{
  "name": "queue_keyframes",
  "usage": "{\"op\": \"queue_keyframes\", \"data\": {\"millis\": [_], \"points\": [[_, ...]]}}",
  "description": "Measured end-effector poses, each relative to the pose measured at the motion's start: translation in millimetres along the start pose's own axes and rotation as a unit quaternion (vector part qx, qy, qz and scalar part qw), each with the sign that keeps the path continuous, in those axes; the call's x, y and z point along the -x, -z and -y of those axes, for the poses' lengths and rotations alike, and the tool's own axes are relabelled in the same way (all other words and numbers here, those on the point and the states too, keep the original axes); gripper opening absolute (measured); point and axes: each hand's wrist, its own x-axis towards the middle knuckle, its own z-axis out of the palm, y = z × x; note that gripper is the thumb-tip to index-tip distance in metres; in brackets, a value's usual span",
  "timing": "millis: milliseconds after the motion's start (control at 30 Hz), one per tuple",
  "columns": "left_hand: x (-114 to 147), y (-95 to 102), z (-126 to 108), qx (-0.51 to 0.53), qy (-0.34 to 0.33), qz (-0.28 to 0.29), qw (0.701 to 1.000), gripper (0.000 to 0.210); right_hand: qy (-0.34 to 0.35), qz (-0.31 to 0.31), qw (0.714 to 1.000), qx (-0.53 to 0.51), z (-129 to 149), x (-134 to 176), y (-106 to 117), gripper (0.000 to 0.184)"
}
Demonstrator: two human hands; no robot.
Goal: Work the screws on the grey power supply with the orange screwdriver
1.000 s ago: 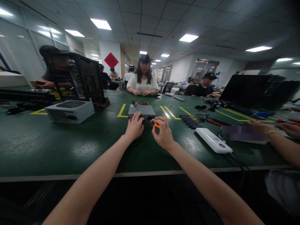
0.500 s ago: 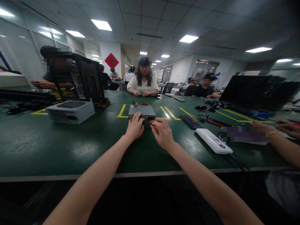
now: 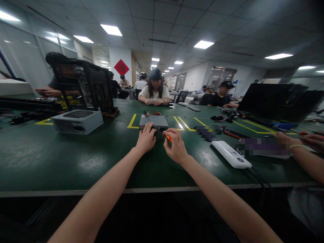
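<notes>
A flat grey power supply unit lies on the green table in front of me, its coloured wires bunched at the far side. My left hand grips its near left part, fingers over the top edge. A dark rounded piece shows by that thumb; what it is I cannot make out. Just right of it, close to the unit's near face, my right hand pinches a small orange-and-black object. Its far end is too small to tell.
A larger silver power supply and an open black computer case stand left. On the right lie a white power bank with cables, several tools and a black monitor. A co-worker's hands are at far right; another person sits opposite.
My right hand has turned a little, and more of the orange object shows, slightly lower. My left hand stays on the power supply unit.
</notes>
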Motion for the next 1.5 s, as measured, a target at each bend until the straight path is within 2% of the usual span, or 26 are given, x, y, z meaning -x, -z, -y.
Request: {"op": "queue_keyframes", "data": {"millis": [167,333,500,700,867,1000,1133,1300,1500], "points": [[0.2,1.3,-0.9,-0.003,0.002,0.0,1.0,0.031,0.003,-0.003,0.999,0.049,1.7,-1.3,1.2,0.022],[0.4,1.5,-0.8,0.0,-0.002,-0.002,1.0,0.031,-0.01,-0.013,0.999,0.037,2.7,-1.7,0.5,0.025],[1.0,-0.4,0.2,-0.003,-0.007,-0.009,1.0,0.03,-0.007,-0.007,0.996,0.092,0.8,-2.1,3.6,0.016],[0.4,-2.4,1.7,-0.011,-0.009,-0.015,1.0,0.029,-0.002,-0.042,0.999,0.027,0.5,-2.4,3.0,0.027],[0.5,-2.9,2.1,-0.013,-0.006,-0.013,1.0,0.03,-0.017,-0.01,1.0,0.014,-0.8,-2.5,0.6,0.022],[0.7,-2.8,2.0,-0.015,-0.015,-0.016,1.0,0.029,-0.004,0.009,1.0,0.003,-1.6,-1.8,0.9,0.019],[0.4,-3.1,1.7,-0.013,-0.012,-0.02,1.0,0.03,-0.002,-0.004,1.0,-0.014,-1.1,-1.0,0.1,0.027],[0.0,-2.3,1.2,-0.007,-0.008,-0.013,1.0,0.03,0.007,0.005,1.0,0.02,-0.2,-0.9,0.0,0.017],[0.3,-2.9,1.5,-0.001,-0.008,-0.018,1.0,0.03,-0.014,-0.016,1.0,-0.008,-0.5,-1.1,0.0,0.028]]}}
